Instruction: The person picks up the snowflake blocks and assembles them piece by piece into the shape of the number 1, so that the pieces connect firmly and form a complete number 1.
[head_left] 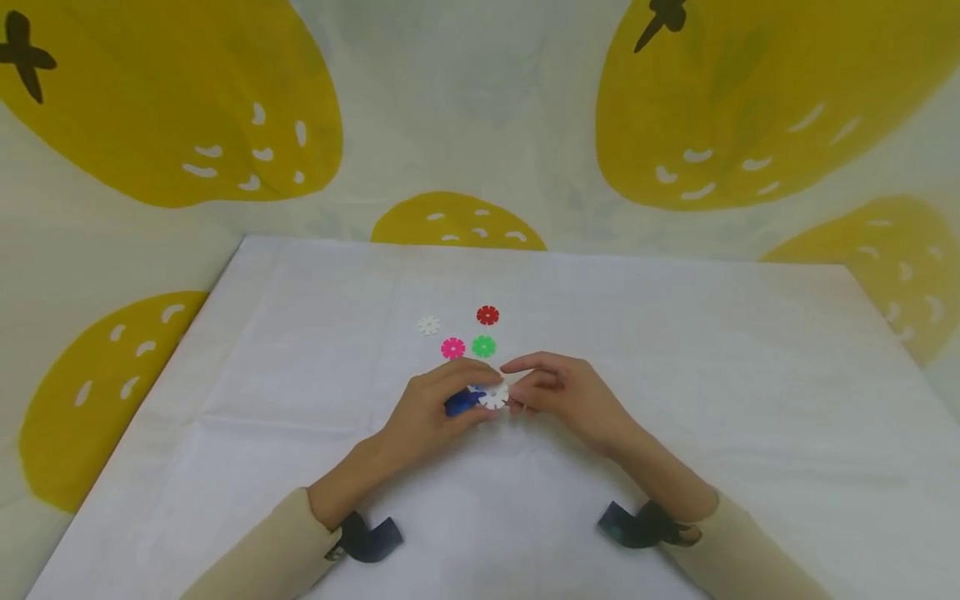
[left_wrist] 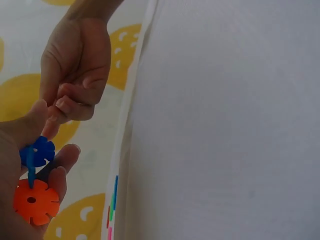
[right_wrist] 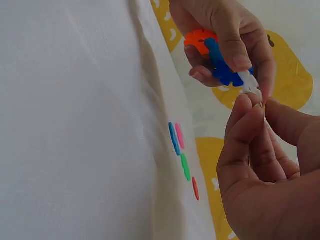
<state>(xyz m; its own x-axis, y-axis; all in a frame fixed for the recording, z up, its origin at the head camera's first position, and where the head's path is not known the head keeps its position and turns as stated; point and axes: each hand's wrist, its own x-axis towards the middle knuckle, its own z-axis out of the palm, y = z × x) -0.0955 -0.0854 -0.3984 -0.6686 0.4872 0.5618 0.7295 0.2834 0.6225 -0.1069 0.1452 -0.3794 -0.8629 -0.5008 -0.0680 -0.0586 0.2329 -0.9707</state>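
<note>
In the head view my left hand [head_left: 442,400] holds a joined string of notched plastic discs, with a white disc [head_left: 493,397] and a blue disc [head_left: 461,403] showing. An orange disc [left_wrist: 36,202] at the other end of the string shows in the left wrist view, beside my left fingers. From the right, my right hand [head_left: 573,396] pinches the white disc's edge between thumb and fingertips. In the right wrist view the white disc [right_wrist: 250,84] slots into the blue disc [right_wrist: 229,74], under my left thumb. Fingers cover part of the string.
Just beyond the hands, flat on the white-covered table [head_left: 675,333], lie a red disc [head_left: 487,315], a green disc [head_left: 483,347], a pink disc [head_left: 452,348] and a pale disc [head_left: 429,325]. Behind the table hangs a cloth with yellow fruit shapes [head_left: 459,221].
</note>
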